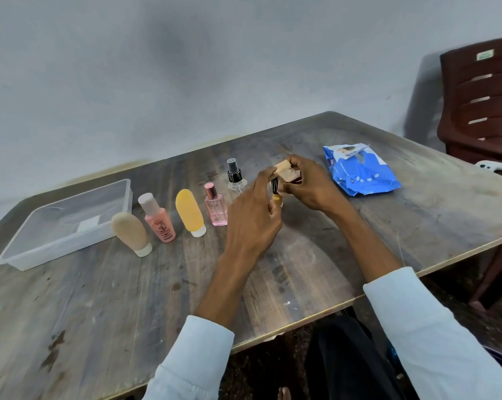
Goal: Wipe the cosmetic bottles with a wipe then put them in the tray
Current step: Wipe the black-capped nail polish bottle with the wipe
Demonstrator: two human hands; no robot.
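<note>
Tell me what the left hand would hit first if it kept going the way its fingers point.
The left hand points up and away toward the right hand. It already grips the small bottle, so next it would likely meet the wipe in the right hand. Depth is uncertain.

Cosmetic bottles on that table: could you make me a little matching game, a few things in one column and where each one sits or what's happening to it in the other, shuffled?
Things:
1. beige tube
2. blue wipes pack
3. clear tray
4. small yellow bottle

Places or states:
A. lying right of both hands
B. held in the left hand while the right hand works a wipe at its top
C. far left of the table, no bottles inside
D. standing cap-down, nearest the tray

Pairs: 1-D, 2-A, 3-C, 4-B
</note>
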